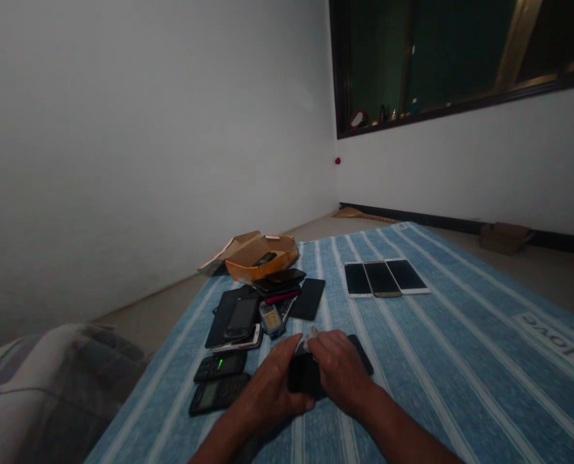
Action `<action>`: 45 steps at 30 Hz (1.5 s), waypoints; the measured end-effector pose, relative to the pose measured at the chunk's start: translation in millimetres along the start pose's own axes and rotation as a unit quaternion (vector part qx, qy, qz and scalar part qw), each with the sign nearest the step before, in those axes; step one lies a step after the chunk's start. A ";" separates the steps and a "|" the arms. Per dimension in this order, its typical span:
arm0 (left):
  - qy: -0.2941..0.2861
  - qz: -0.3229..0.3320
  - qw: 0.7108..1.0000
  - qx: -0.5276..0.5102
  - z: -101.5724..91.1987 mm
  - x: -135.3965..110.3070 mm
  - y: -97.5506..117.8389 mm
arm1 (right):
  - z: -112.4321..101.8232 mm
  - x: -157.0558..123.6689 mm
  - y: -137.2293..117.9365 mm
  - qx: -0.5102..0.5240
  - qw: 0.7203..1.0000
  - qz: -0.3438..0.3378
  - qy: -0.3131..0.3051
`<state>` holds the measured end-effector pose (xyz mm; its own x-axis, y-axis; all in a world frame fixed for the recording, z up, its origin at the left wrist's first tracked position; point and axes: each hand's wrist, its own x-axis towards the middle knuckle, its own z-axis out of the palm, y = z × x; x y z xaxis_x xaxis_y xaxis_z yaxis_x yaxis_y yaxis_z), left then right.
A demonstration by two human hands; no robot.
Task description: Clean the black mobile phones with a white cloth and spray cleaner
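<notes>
A dark smartphone (306,377) is gripped in my left hand (272,380), thumb along its near edge and fingers at the far side. Over the same phone, my right hand (341,367) is closed, with a small crumpled whitish wad (310,333), perhaps tissue or cloth, showing at its fingertips and pressed to the phone's far end. Another dark phone (361,354) shows past my right hand, partly covered by it. Two keypad phones lie left of my left hand: one with a green light (220,365), the other with a grey screen (219,393).
An open orange cardboard box (243,269) stands behind a pile of several phones (242,317). A flat black slab (308,298) lies beside the pile. Three smartphones (382,279) sit side by side farther right on the blue striped cloth (441,386). Bundled fabric (59,386) is at left.
</notes>
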<state>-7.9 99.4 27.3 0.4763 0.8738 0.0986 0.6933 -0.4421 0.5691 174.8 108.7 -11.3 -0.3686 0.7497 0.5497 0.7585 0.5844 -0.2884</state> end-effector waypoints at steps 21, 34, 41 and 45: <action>0.078 -0.019 0.997 -0.010 24.2 -3.7 6.4 | -23.9 -4.3 5.6 -0.063 0.993 0.045 -0.086; 0.074 -0.025 0.997 0.013 28.0 -0.4 9.1 | -29.7 -26.1 10.6 -0.082 0.991 0.080 -0.063; 0.076 0.011 0.996 0.034 27.5 -1.1 8.1 | -26.1 -35.7 4.4 -0.056 0.997 0.035 -0.044; 0.071 0.007 0.997 0.036 28.3 -0.7 6.6 | -37.4 -39.0 23.5 -0.089 0.987 0.126 -0.039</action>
<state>11.7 90.1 7.9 0.4089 0.8849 0.2230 0.7263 -0.4635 0.5076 227.1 81.6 -10.2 -0.1906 0.8900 0.4142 0.9112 0.3173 -0.2625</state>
